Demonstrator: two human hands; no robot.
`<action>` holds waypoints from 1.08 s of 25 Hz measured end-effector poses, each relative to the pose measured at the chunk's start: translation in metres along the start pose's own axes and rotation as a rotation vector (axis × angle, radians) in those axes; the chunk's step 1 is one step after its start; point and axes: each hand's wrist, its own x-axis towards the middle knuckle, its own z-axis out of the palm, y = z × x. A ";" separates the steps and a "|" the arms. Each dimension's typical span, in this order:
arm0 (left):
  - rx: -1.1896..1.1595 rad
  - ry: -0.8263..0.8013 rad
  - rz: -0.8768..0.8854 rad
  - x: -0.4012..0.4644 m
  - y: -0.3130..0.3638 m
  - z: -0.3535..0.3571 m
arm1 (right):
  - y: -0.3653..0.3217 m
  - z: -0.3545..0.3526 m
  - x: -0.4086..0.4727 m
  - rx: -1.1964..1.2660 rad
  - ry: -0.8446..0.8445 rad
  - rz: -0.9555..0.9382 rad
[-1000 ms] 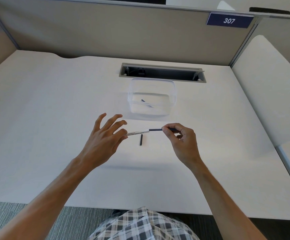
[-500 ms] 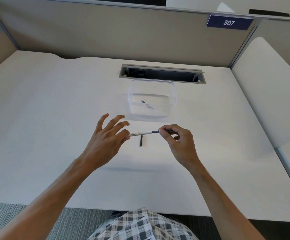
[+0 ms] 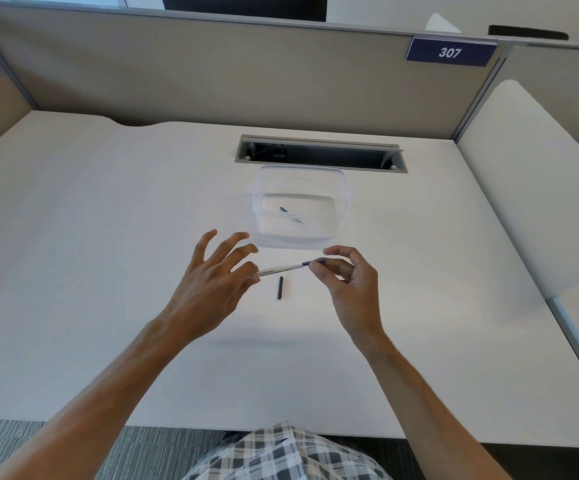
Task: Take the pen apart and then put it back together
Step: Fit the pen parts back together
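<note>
A white pen barrel (image 3: pixel 277 269) with printed text hangs above the desk between my hands. My left hand (image 3: pixel 212 275) holds its left end, the upper fingers spread; the grip itself is hidden behind the hand. A dark blue inner part (image 3: pixel 310 262) sticks out of the barrel's right end, and my right hand (image 3: pixel 347 278) pinches that part between thumb and fingers. Directly beneath the barrel, a small black pen piece (image 3: pixel 280 287) lies on the white desk (image 3: pixel 108 237).
A clear plastic box (image 3: pixel 300 207) with a pen part inside stands just beyond my hands. Behind it a cable slot (image 3: pixel 319 154) is cut into the desk. Partition walls close the back and right sides.
My right hand has moved left, and the dark blue part has slid further into the white barrel, leaving less of it showing. My left hand has barely moved.
</note>
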 end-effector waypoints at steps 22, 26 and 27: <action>-0.040 -0.017 -0.076 -0.005 -0.003 0.009 | 0.021 0.026 -0.001 -0.014 0.101 0.012; -0.055 -0.025 -0.112 -0.011 -0.006 0.014 | 0.053 0.033 0.004 -0.284 0.051 0.013; -0.058 -0.025 -0.118 -0.013 -0.007 0.016 | 0.061 0.035 0.007 -0.337 0.031 0.039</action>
